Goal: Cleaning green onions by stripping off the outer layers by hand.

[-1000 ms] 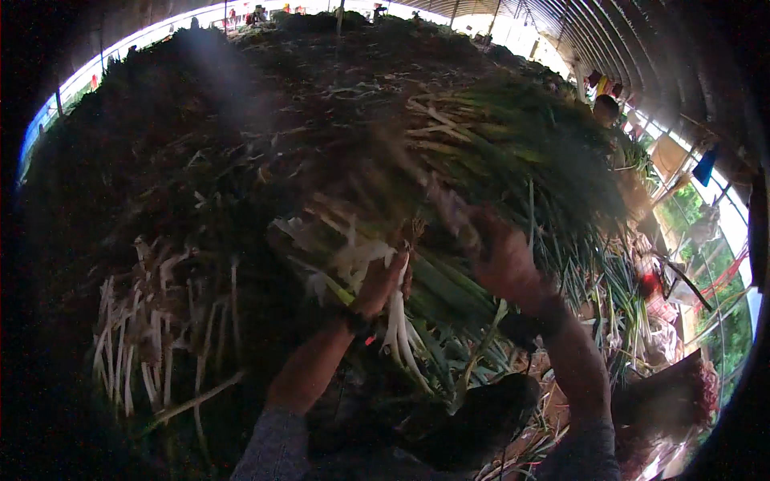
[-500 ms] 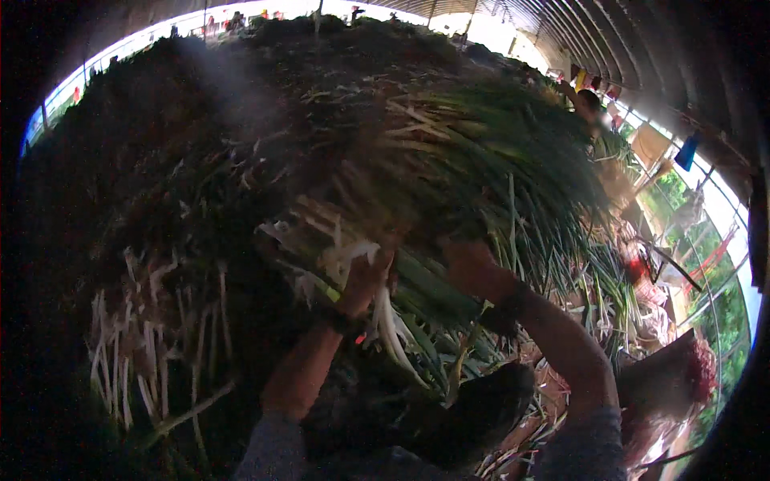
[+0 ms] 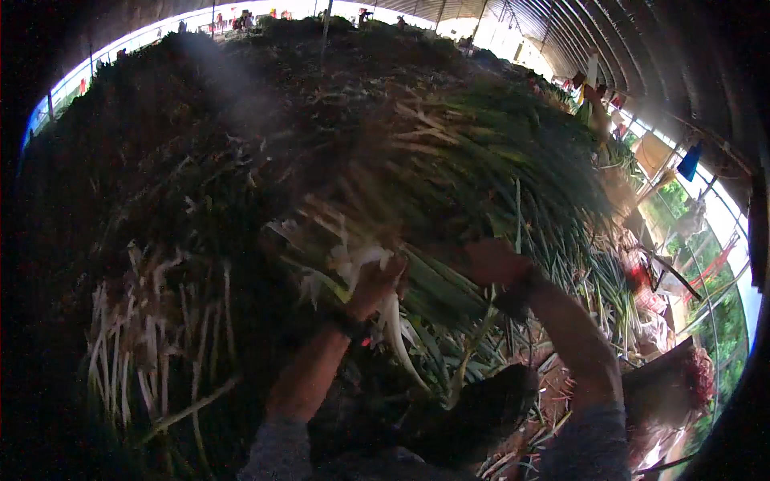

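Observation:
My left hand [image 3: 378, 287] is closed around the pale stem end of green onions [image 3: 395, 329], one white stalk hanging curved below it. Light, peeling skins [image 3: 353, 258] stick out beside the fingers. To its right, my right hand [image 3: 499, 264] looks curled over the green leaves of the same bunch; its fingertips are dim, and what they grip is hard to make out. Both hands are over the near side of a large heap of green onions [image 3: 481, 160], whose long leaves fan out to the right.
Pale stalks [image 3: 128, 353] hang at the near left. Leaf scraps [image 3: 545, 401] litter the ground by my right forearm. A reddish net sack [image 3: 682, 385] stands at the lower right. Another person [image 3: 597, 112] is at the far right, near a hanging blue item [image 3: 689, 161] under the arched roof.
My right hand has shifted slightly to the right, away from the left one. The left hand keeps its hold on the green onions. The whole view has moved a little.

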A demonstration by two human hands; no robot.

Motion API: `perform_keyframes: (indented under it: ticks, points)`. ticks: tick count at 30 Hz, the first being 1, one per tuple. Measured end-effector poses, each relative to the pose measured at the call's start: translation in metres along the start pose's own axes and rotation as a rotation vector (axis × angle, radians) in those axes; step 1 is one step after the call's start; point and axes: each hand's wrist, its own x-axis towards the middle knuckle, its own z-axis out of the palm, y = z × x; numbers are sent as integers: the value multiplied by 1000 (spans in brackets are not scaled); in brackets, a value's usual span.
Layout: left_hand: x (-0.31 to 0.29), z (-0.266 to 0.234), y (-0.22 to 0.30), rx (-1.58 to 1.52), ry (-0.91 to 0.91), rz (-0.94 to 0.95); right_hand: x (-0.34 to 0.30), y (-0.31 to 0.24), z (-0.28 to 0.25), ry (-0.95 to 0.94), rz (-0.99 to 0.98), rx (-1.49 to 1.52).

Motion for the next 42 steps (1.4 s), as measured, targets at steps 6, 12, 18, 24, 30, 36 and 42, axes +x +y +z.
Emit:
perform_keyframes:
  ticks: [6,12,18,24,30,36,42]
  points:
    - [23,-25,-24,103,-251,306,-5,-11,-1,445,-216,275]
    - [19,-22,-19,-36,-264,205,-11,-16,-42,7,-25,-165]
    - [13,-26,-4,2,-174,191,-8,-40,-54,322,-35,156]
    - [31,-27,-32,-89,-9,240,-34,-17,13,176,-109,194]
    - [44,-65,-38,63,179,284,-106,-1,115,-22,54,331]
    - [41,-60,-30,6,227,31,-119,-4,150,78,63,433]
    - [17,-54,-96,266,140,-140,-114,-10,169,93,17,649]
